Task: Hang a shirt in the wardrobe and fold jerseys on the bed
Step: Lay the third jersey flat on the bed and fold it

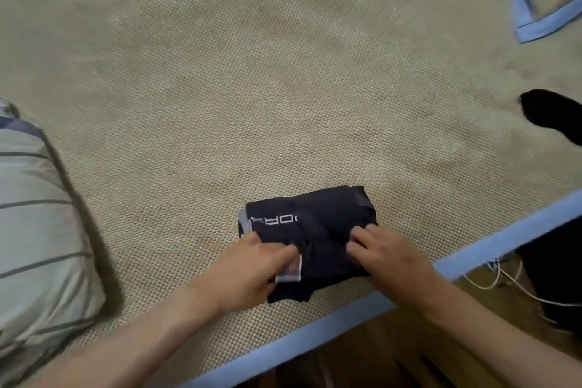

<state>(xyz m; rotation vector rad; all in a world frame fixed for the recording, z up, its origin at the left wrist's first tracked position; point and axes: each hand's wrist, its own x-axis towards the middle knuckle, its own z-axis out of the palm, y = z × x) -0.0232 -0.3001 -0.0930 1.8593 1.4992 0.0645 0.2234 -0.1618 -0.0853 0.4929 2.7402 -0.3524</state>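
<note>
A striped pillow [34, 224] is lying at the far left of the bed [252, 88], well apart from the work. The bed is covered by a woven straw mat with a blue cloth border [315, 329] running along the near edge.

The left hand [252, 264] is pinching the near left corner of a dark jersey [315, 224], its fingers curled round the fabric beside a pale tag or trim piece, probably to keep the folded layers from slipping. The jersey is sitting as a compact, nearly folded bundle just inside the near border, likely kept close so both hands can reach it without stretching. White letters are showing on its left part; they appear upside down from this view, something like "ORT", but the word is partly hidden in the fold and cannot be read for certain.

The right hand [387, 253] is gripping the right side of the bundle, fingers curled into the cloth, seemingly tucking or tightening the last fold.

Further right, another dark garment [554, 113] is lying by the edge of the view, perhaps waiting its turn. A second mat corner [548, 22] with blue trim is showing at the top right. No wardrobe or hanging shirt is in view.
</note>
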